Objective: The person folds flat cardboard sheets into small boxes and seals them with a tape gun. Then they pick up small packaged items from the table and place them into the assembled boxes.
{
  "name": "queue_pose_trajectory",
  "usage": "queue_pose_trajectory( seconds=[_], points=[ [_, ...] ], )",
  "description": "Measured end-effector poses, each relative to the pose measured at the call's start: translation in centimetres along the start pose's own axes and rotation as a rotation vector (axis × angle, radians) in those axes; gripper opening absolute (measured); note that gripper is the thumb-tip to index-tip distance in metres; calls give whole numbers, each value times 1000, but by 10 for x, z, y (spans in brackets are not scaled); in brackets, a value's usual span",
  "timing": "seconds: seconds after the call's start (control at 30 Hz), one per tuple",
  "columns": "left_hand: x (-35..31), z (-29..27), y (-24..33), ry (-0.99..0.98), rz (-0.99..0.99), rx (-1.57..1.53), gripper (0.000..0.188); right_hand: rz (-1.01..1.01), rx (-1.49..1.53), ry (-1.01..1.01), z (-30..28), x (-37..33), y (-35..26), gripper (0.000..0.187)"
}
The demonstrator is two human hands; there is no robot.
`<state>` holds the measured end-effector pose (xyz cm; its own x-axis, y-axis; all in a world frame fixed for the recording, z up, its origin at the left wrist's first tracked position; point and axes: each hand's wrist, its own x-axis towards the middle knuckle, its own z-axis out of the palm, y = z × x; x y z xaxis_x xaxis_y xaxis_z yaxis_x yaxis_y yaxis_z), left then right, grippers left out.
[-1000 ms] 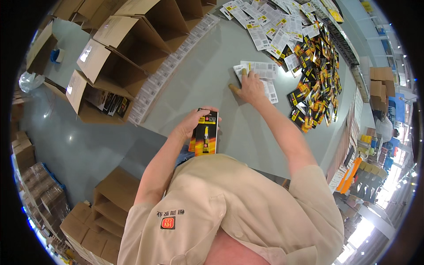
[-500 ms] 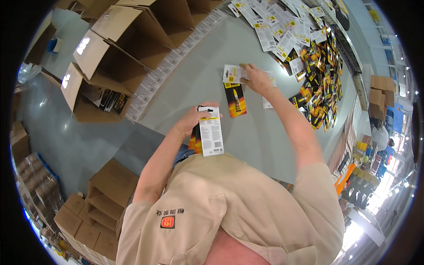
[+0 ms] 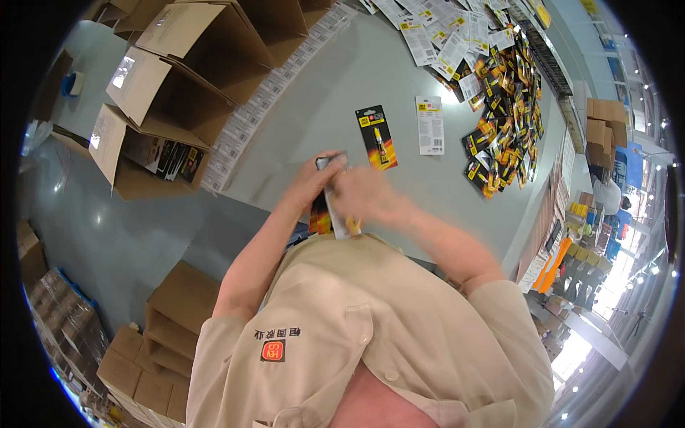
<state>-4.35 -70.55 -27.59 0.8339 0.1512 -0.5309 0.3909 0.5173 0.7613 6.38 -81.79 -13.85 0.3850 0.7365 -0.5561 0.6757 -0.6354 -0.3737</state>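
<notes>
My left hand [image 3: 314, 181] is closed around a small stack of blister cards [image 3: 320, 214], held upright against the front of my shirt. Black and orange card fronts show below its fingers. Across the stack lies my right hand [image 3: 362, 194], blurred, its fingers curled on a card whose pale back and orange end [image 3: 349, 227] show beneath. Beyond the hands, a black and orange blister card with a small yellow tube [image 3: 376, 138] rests face up on the grey table [image 3: 285, 146]. To its right is a white-backed card [image 3: 430, 125], face down.
A large heap of blister cards [image 3: 503, 118] covers the table's right and far side. Open cardboard boxes [image 3: 178, 89] line the left, the nearest containing cards. A row of clear-wrapped labelled packs [image 3: 267, 100] edges the table. Stacked cartons [image 3: 143, 371] stand at lower left.
My right hand has come back from the far part of the table to the stack at my left hand. The white card it touched there has left its place beside the face-up card.
</notes>
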Motion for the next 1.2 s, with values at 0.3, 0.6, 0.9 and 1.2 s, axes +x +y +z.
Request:
queue_pose_trajectory(
  seconds=[0.3,0.6,0.9,1.2],
  points=[
    [15,-38,-5,-214,-121,-352,38,233,219,365,62,41,115,38],
    [20,-7,-1,-251,-148,-136,47,165,104,356,71,2,169,52],
    [21,-5,-6,-192,-223,-177,39,310,302,652,78,4,168,45],
    [48,52,-10,-334,-269,-154,43,465,1166,598,146,-51,79,55]
  ],
)
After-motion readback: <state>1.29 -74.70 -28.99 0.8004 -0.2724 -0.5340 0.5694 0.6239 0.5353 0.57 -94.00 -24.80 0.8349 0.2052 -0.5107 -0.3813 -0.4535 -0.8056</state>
